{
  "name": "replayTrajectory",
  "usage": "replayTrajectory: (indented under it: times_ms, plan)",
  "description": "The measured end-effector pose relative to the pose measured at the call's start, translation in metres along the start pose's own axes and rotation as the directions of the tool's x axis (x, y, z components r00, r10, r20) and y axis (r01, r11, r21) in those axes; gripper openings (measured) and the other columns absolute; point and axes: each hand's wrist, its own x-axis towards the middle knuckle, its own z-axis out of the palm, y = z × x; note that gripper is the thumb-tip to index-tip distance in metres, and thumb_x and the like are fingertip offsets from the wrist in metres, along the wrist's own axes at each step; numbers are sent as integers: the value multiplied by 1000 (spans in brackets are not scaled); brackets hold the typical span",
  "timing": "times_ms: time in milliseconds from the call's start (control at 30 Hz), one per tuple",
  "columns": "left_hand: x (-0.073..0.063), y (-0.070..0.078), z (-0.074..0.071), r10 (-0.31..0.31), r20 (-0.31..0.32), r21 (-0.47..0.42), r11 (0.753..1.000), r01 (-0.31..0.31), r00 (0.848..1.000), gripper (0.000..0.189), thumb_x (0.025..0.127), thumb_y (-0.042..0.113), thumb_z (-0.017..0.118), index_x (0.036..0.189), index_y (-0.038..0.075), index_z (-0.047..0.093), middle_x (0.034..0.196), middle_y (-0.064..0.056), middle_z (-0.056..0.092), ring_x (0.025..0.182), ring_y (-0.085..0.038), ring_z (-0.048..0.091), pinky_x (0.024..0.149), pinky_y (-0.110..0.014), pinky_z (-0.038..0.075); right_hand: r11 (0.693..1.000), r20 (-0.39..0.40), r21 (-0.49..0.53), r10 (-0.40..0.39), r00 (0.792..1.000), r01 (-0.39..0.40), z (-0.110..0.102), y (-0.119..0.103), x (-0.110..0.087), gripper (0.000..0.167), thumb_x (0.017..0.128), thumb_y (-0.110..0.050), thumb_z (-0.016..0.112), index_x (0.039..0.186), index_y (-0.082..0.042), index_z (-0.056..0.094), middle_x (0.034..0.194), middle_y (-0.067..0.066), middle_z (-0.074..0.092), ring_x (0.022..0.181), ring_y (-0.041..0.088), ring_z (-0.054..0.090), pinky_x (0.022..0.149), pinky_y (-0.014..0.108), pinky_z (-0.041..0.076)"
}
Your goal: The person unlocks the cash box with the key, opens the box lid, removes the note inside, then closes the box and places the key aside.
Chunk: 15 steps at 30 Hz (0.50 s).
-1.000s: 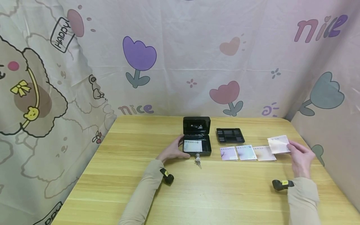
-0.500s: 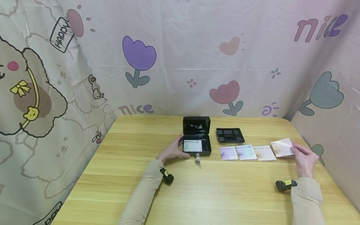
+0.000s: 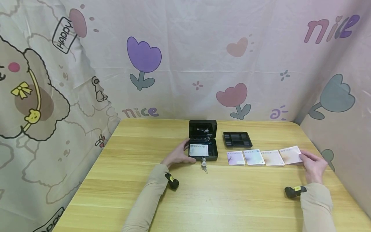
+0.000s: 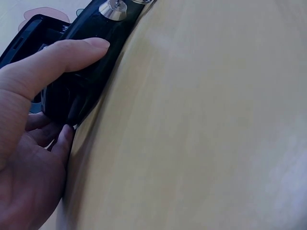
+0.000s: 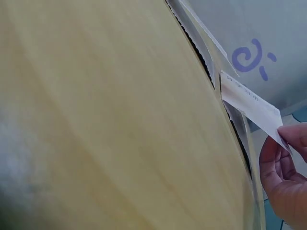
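Note:
My left hand (image 3: 180, 154) grips the front left corner of a black cash box (image 3: 214, 158), its lid raised. In the left wrist view the thumb lies along the front wall and the other fingers are at the side. A pale printed paper slip (image 3: 198, 150) lies inside the box, and keys (image 3: 204, 167) hang from the front lock. At the right, my right hand (image 3: 314, 164) pinches the right edge of a folded paper slip (image 5: 252, 103) between thumb and fingers. That slip is at the right end of a row, close over the table.
Left of the held slip lie a cream slip (image 3: 272, 158), a blue slip (image 3: 253, 157) and a purple slip (image 3: 235, 158). Behind them sits a black compartment tray (image 3: 237, 140). A patterned cloth (image 3: 179, 64) hangs behind the wooden table (image 3: 226, 199).
My right hand has moved right and lowered the paper slip from over the cream slip to the row's right end. My left hand has stayed at the cash box.

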Motion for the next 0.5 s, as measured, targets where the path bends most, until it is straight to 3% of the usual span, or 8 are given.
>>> replayTrajectory:
  times_ms: [500]
  plan:
    - [-1, 3, 0, -7, 7, -8, 1000, 7, 1000, 116, 72, 14, 90, 160, 0, 16, 167, -22, 20, 152, -36, 32, 127, -44, 28, 997, -34, -71, -4, 999, 1, 0, 1, 2, 42, 82, 15, 61, 75, -20, 81, 61, -18, 70, 72, -7, 59, 57, 6, 52]
